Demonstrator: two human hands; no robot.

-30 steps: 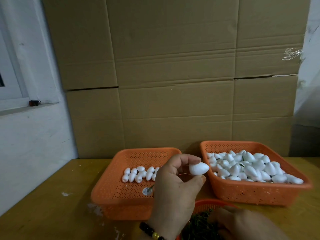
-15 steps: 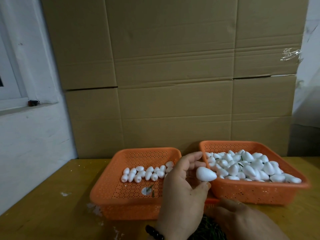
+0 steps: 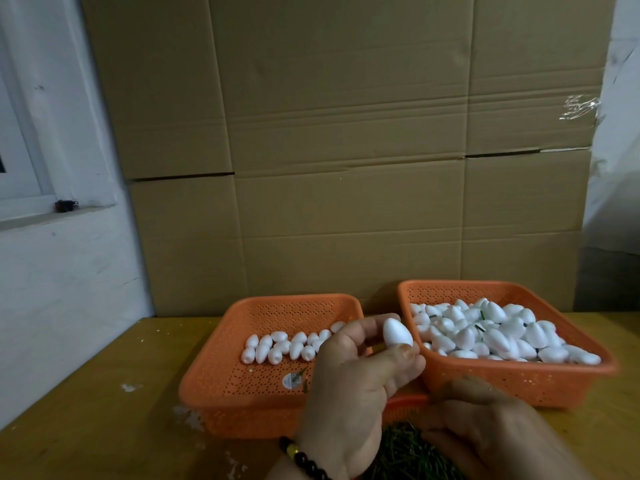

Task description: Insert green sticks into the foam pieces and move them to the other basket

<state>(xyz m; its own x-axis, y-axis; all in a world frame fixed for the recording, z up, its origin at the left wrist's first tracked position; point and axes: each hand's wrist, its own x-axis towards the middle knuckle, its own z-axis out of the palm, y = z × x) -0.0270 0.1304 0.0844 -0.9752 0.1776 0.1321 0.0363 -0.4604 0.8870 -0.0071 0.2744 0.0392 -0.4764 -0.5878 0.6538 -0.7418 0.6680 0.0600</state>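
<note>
Left hand [image 3: 349,382] is raised over the gap between the two orange baskets, pinching one white egg-shaped foam piece [image 3: 397,333] between thumb and fingertips; a dark beaded bracelet [image 3: 303,459] sits on that wrist. Right hand [image 3: 485,424] is low at the near edge, back toward the camera, fingers curled down over a pile of green sticks [image 3: 408,452] in a small red basket [image 3: 405,403]; whether it grasps any stick cannot be told. Left basket [image 3: 221,368] holds a short double row of foam pieces [image 3: 287,344] along its far side. Right basket [image 3: 519,375] is heaped with foam pieces [image 3: 491,330], a few green tips showing. All rest on a yellow surface [image 3: 86,410] before a cardboard wall [image 3: 346,150].
</note>
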